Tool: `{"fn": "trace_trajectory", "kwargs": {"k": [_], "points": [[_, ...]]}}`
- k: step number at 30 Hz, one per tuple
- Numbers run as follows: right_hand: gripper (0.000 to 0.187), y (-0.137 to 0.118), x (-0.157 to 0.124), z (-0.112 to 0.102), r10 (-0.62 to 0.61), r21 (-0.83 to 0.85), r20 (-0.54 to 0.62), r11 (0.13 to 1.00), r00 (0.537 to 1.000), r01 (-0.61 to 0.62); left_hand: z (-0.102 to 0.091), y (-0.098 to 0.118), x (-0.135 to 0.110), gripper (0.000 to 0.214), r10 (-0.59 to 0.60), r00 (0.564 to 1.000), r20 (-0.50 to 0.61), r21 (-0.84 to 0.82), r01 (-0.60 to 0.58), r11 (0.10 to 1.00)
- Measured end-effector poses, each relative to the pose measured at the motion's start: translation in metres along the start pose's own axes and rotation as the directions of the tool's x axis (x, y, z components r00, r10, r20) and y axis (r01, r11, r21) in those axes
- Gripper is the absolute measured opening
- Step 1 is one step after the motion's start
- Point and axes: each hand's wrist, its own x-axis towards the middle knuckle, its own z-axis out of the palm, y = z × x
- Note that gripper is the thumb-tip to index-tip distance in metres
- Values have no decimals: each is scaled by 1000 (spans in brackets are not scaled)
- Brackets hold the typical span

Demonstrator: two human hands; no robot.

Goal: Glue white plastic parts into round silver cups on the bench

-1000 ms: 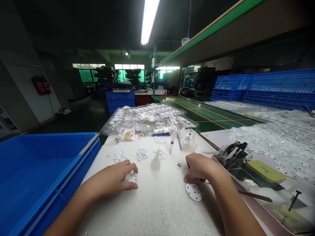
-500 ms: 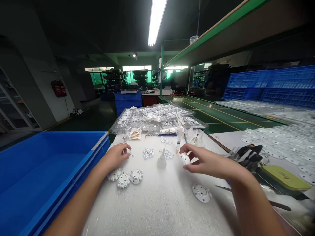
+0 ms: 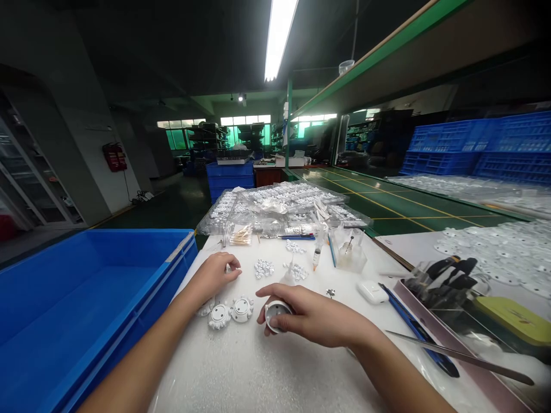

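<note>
My right hand [image 3: 307, 314] is closed round a small round white part [image 3: 275, 314], held just above the white foam mat [image 3: 275, 367] at the centre. My left hand [image 3: 214, 276] reaches to a scatter of tiny white pieces [image 3: 228, 268] and pinches there; what it holds is too small to make out. Two toothed white discs [image 3: 230, 311] lie on the mat between my hands, with a third partly hidden under my left wrist. Two more heaps of small white parts [image 3: 264, 268] sit just beyond.
A big blue crate [image 3: 81, 298] stands at the left. Clear trays of white parts [image 3: 279, 209] lie at the back, with cotton swabs [image 3: 241, 234], a syringe [image 3: 317, 255] and a small dropper bottle. At right lie a blue pen [image 3: 413, 327], long tweezers [image 3: 456, 355], a white case [image 3: 372, 291] and a tool tray [image 3: 473, 298].
My right hand has swung left and nearer, now gripping a round white part. My left hand stayed at the tiny pieces after leaving the toothed discs. The view has shifted left.
</note>
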Motion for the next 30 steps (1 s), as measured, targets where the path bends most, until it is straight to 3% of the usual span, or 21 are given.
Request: {"fn": "trace_trajectory", "kwargs": {"k": [2, 4, 7, 10, 16, 19, 24, 30], "points": [[33, 3, 2, 3, -13, -104, -82, 995, 997, 4, -5, 10, -5, 24, -33, 999, -19, -220, 28, 975], [22, 3, 2, 4, -27, -165, -159, 986, 987, 0, -10, 21, -11, 27, -39, 999, -2, -512, 32, 858], [13, 0, 5, 7, -37, 38, -218, 998, 975, 46, -15, 32, -17, 23, 19, 1000, 24, -771, 7, 637], [12, -2, 9, 10, -38, 287, -276, 950, 960, 121, -16, 36, -21, 18, 57, 997, 56, -862, 19, 506], [12, -5, 12, 10, -165, 256, -451, 918, 877, 304, -14, 46, -27, 10, 148, 986, 74, -920, 11, 392], [11, -6, 12, 12, -153, 132, -507, 958, 848, 253, -13, 53, -30, 8, 192, 979, 62, -930, -13, 367], [10, -5, 12, 17, -234, -59, -602, 967, 763, 250, -12, 63, -34, 10, 184, 981, 62, -900, -25, 435], [19, -3, 9, 19, -320, -170, -585, 947, 745, 273, -11, 63, -31, 14, 117, 990, 74, -877, 9, 480]]}}
